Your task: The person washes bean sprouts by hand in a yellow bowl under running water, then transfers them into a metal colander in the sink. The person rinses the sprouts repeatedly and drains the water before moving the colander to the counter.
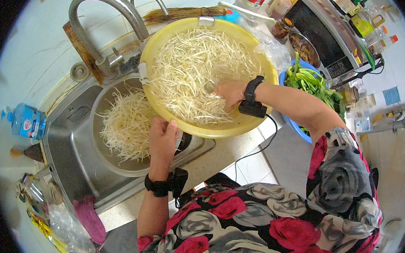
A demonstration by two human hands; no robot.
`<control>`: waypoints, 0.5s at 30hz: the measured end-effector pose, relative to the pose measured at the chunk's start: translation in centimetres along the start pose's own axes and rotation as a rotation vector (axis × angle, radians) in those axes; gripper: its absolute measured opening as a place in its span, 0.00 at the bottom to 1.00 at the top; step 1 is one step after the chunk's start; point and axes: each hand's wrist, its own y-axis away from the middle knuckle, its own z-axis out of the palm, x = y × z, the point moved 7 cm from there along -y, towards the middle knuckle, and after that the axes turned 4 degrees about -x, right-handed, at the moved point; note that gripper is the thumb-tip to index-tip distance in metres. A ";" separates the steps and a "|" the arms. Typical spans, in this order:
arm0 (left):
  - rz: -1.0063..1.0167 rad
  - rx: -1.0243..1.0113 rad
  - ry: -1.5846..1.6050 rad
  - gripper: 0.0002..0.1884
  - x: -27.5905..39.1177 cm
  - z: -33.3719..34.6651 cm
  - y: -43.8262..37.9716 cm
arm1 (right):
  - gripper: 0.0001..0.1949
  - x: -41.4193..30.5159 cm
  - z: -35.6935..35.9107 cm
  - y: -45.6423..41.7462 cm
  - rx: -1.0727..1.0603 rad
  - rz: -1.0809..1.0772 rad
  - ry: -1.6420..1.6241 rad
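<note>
A large yellow plastic basin (267, 61) full of bean sprouts (190, 66) in water stands at the right of the sink, partly over its edge. My right hand (233, 92) is dipped among these sprouts, its fingertips under water, so whether they grip any is hidden. My left hand (162, 135) holds the basin's lower left rim, thumb on the edge. Left of it, a round metal bowl (96, 135) in the sink carries a heap of bean sprouts (124, 126) without visible water. Black straps circle both my wrists.
A curved faucet (105, 1) rises behind the stainless steel sink (70, 149). To the right are a blue basin (298, 129) of leafy greens (307, 81) and a microwave (319, 36). A detergent bottle (28, 121) and purple cloth (89, 219) lie left. A cable (274, 136) hangs from my right wrist.
</note>
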 end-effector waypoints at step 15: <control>0.005 -0.003 -0.064 0.10 1.1 -0.1 0.7 | 0.25 0.1 -8.4 8.8 0.317 0.122 -0.622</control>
